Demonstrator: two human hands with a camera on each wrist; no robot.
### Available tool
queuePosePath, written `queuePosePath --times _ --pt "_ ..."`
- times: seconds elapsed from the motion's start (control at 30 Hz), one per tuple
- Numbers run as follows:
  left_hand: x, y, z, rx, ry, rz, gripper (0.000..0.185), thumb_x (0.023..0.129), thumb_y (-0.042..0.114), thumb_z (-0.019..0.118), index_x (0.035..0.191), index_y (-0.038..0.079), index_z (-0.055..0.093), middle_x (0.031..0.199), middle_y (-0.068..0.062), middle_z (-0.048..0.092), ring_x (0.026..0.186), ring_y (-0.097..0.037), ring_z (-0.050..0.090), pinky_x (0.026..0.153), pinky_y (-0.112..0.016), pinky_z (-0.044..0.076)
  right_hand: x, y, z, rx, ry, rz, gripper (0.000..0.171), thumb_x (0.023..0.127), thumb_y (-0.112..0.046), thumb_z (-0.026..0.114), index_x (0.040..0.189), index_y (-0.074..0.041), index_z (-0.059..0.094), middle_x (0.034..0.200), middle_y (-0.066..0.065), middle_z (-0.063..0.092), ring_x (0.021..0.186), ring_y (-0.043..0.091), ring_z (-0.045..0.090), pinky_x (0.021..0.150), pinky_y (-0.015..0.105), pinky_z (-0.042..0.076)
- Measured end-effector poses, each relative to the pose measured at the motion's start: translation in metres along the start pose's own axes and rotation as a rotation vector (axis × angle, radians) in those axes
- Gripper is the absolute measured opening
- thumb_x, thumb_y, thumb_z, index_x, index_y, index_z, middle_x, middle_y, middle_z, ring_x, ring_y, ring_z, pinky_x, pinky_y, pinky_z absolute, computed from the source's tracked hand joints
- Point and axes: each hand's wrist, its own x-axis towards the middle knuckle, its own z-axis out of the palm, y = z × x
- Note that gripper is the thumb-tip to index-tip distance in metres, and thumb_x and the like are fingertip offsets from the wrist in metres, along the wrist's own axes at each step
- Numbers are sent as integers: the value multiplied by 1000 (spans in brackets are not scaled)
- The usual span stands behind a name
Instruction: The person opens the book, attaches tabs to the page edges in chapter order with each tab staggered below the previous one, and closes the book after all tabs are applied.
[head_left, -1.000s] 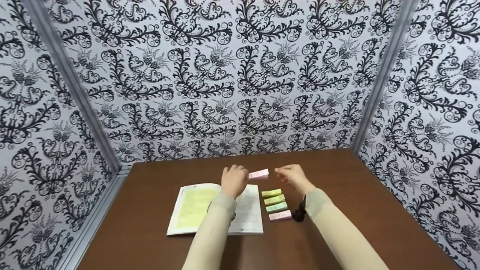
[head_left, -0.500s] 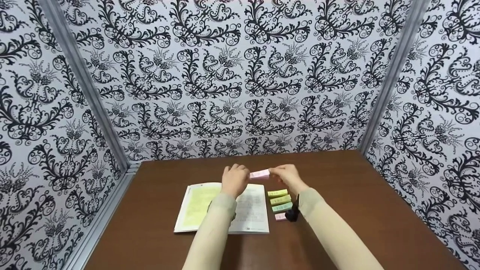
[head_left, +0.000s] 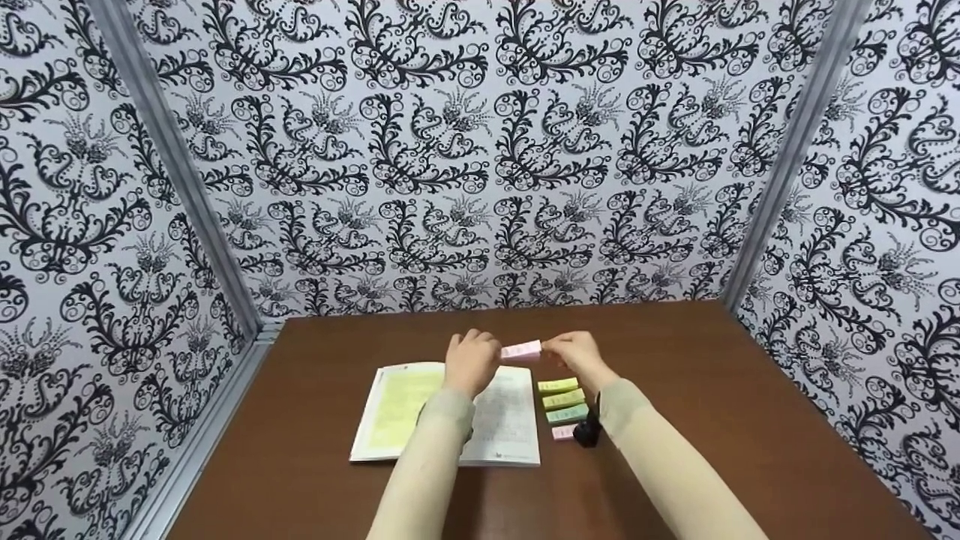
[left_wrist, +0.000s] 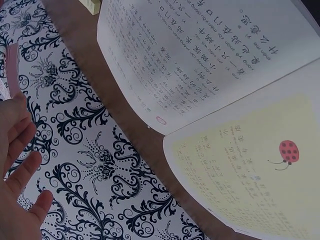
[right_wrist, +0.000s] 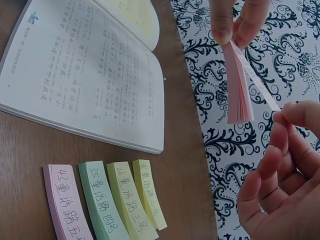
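While the left hand [head_left: 471, 361] pinches the pink sticky-note pad [head_left: 520, 350], right hand [head_left: 576, 355] fingertips [right_wrist: 290, 114] pinch its top sheet; peeling likely needs a steady pull.

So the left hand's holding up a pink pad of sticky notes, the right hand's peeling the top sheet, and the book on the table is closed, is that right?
Not quite: the book lies open, as the head view shows, with a yellow page and a white page. The rest holds: the left hand pinches the pink pad and the right hand peels its top sheet.
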Motion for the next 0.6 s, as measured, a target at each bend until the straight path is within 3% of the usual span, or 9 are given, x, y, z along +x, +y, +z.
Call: queuePosePath --times 0.23,0.6 --pt "5 -1 2 11 2 22 10 83 19 66 74 22 67 94 8 68 96 -17 57 80 -40 42 2 -2 -1 -23 -12 -1 19 83 -14 71 75 4 71 53 -2 53 49 11 46 49 24 39" --pt "6 3 8 -6 -1 17 11 82 16 64 74 22 69 92 8 68 93 -18 57 79 -39 41 4 2 1 1 -17 -15 12 80 -7 70 81 5 73 59 3 59 51 10 49 48 21 39"
